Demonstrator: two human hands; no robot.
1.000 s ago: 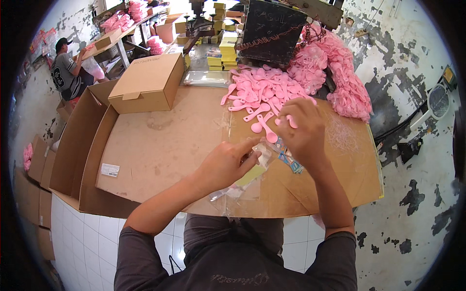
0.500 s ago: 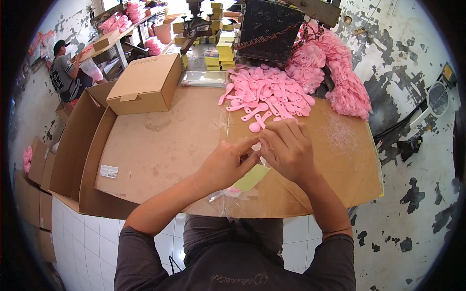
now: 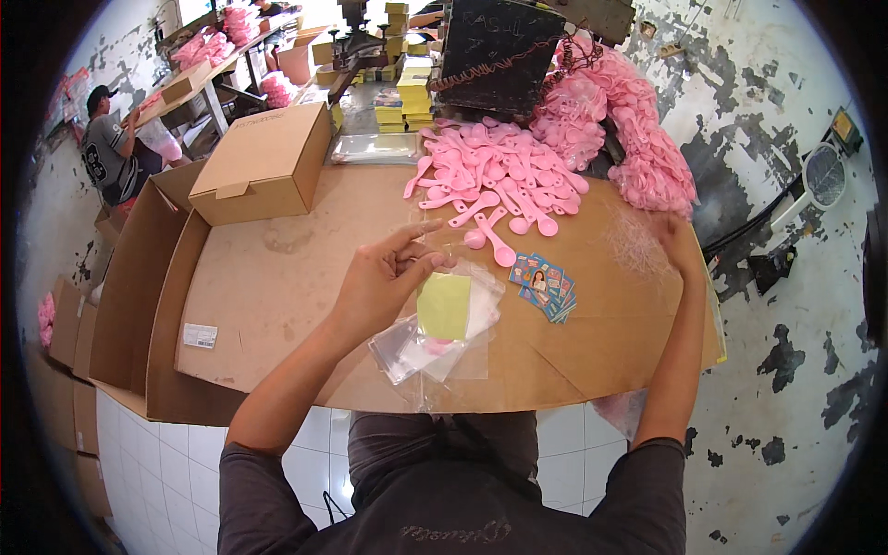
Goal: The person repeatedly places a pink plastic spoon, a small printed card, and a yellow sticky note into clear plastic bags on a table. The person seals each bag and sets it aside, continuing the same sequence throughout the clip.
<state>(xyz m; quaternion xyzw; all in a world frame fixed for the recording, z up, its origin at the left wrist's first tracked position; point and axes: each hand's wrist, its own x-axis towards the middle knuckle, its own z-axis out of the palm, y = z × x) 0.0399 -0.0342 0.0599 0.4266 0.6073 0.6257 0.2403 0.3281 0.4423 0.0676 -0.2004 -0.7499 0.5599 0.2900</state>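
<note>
My left hand (image 3: pixel 384 282) is closed, thumb and forefinger pinching the top of a clear plastic bag (image 3: pixel 467 268) that has a yellow-green card (image 3: pixel 443 307) in it. More clear bags (image 3: pixel 398 351) lie beneath, with something pink showing through. A fanned stack of small blue picture cards (image 3: pixel 544 285) rests on the cardboard to the right of the bag. Out at the table's right side, my right hand (image 3: pixel 682 245) is by a tangle of thin pale strands (image 3: pixel 638 245); its fingers are blurred. Pink plastic spoons (image 3: pixel 499 171) are heaped beyond my hands, one lying close to the cards.
A closed cardboard box (image 3: pixel 264 162) stands at the far left, beside a long open carton (image 3: pixel 153 296). Behind the spoons are a black box (image 3: pixel 499 60), bagged pink items (image 3: pixel 647 139), and yellow stacks (image 3: pixel 414 92). Another person (image 3: pixel 116 148) is at a back-left bench.
My right hand has left the bag and swung to the table's right side. My left hand has drawn back leftward with the bag, and the blue cards are now visible.
</note>
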